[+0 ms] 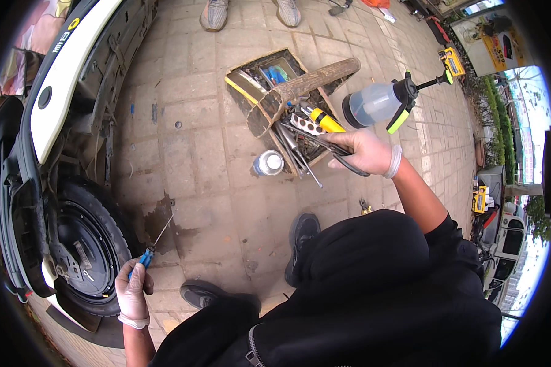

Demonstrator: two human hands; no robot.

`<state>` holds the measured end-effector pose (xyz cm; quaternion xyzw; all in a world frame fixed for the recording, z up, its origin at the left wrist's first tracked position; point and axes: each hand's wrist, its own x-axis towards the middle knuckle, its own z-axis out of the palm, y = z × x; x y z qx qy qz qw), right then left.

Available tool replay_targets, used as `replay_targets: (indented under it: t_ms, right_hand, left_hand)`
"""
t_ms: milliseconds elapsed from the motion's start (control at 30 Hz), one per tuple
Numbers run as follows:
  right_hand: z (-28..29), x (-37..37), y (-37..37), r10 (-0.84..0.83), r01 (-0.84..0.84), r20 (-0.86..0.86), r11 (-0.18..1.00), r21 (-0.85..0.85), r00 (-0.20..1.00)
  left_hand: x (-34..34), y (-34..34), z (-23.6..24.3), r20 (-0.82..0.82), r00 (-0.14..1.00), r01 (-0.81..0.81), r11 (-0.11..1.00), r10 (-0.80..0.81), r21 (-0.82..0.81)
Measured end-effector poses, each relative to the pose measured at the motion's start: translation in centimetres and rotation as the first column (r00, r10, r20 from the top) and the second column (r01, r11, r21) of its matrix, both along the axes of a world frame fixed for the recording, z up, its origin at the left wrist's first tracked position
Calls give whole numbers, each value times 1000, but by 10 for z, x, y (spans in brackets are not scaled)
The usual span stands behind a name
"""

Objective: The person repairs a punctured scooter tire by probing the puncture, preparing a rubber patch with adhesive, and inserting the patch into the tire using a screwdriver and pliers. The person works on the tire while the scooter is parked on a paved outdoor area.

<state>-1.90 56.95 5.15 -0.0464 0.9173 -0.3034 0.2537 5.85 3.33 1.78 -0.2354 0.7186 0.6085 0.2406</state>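
In my gloved left hand [134,289], the fingers close round a blue-handled tool [146,257] with a thin metal shaft that points up and right. It is held beside the black wheel [86,244] of a scooter. My gloved right hand [368,153] grips a dark, long-handled tool like pliers [349,164] at the near right side of a wooden toolbox [251,113]. Its far end reaches over the loose tools in the box, and its jaws are hard to make out. A yellow-handled tool [327,120] and several metal tools lie in that box.
A spray can [268,163] stands left of the box, and a clear pump sprayer [373,105] to its right. The scooter's white body [64,79] borders the left. Yellow-handled pliers [365,207] lie near my knee. Another person's shoes [214,15] are at the far side.
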Motion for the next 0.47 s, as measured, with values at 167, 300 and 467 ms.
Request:
replay_targets:
  t_ms: [167, 300, 467]
  right_hand:
    - [-62, 39, 96, -203, 308, -290, 869, 386, 935]
    - [-119, 0, 125, -239, 312, -328, 931, 190, 914]
    - [-108, -11, 130, -357, 359, 142, 933, 9, 923]
  left_hand:
    - [-30, 24, 11, 244, 970, -97, 918, 0, 385]
    - [-64, 65, 26, 238, 951, 103, 930, -196, 354]
    - [-71, 120, 37, 179, 938, 219, 906, -298, 363]
